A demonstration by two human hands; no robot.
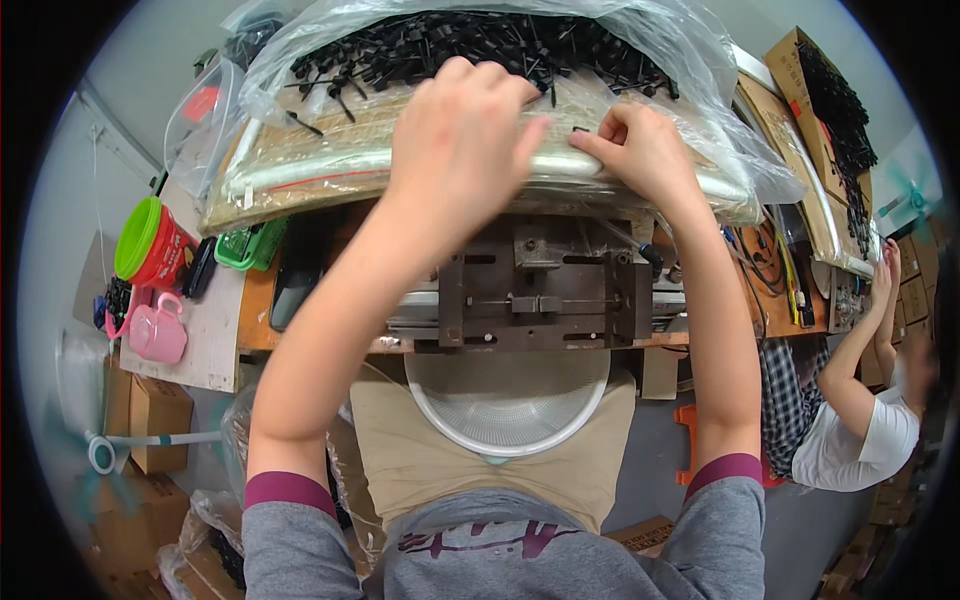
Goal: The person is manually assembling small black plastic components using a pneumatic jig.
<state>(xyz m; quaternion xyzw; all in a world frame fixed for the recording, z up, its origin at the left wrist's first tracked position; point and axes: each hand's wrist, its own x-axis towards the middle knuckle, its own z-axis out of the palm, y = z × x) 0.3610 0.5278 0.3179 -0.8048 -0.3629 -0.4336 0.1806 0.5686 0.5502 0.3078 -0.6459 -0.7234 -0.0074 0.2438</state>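
Note:
My left hand hovers, blurred, over the near edge of a shallow tray lined with clear plastic, its fingers curled and spread; I cannot make out anything in it. My right hand pinches a small black plastic part between thumb and forefinger at the tray's front rim. A heap of small black plastic parts lies further back in the tray. Below my hands sits a dark metal jig on the bench edge, and a clear plastic bowl rests on my lap.
A green-lidded red tub, a pink cup and a green basket stand at the left. Cardboard trays of black parts lie at the right, where another person works. Cardboard boxes sit on the floor.

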